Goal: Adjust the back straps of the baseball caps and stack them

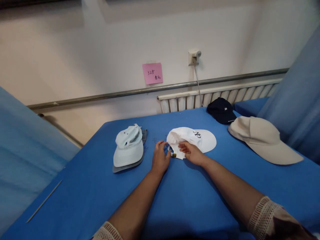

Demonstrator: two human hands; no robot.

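A white cap (208,140) with dark lettering lies on the blue-covered table, its brim pointing right. Its back opening and strap, with a small brass-coloured buckle (174,155), face my left hand (160,159). That hand is at the cap's back edge, thumb and forefinger apart on either side of the strap end. My right hand (192,153) reaches over the cap's near side, its curled fingers closed on the fabric; part of the grip is hidden. To the left, a pale blue cap (128,155) sits on top of a grey cap (128,167).
A beige cap (265,136) and a navy cap (220,110) lie on the right of the table (100,200). A thin stick (44,201) is at the left edge. Behind are a metal rail (112,95), a radiator (180,102) and a plugged-in cord (197,80). Blue curtains (27,160) flank the table.
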